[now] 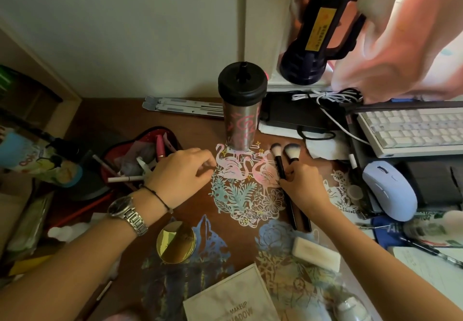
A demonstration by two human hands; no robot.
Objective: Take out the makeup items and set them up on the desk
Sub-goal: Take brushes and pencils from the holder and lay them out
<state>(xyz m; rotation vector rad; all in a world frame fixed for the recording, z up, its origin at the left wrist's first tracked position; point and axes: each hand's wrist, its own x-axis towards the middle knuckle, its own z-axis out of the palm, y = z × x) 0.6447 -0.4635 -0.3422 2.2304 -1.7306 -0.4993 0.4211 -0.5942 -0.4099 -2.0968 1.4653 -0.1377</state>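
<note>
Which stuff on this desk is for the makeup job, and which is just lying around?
For the job: two makeup brushes, gold compact, eyeshadow palette, open red pouch, white sponge.

Just lying about: tumbler, keyboard, mouse, flashlight.

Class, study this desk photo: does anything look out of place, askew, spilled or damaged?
Nothing is spilled or broken. The oddest thing is the black flashlight, lying tilted on the ledge above the desk, its head overhanging the edge. The makeup bag gapes open, pencils poking out at angles.

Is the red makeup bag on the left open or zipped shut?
Open: the red makeup bag gapes, showing a pink tube and white pencils inside.
</note>
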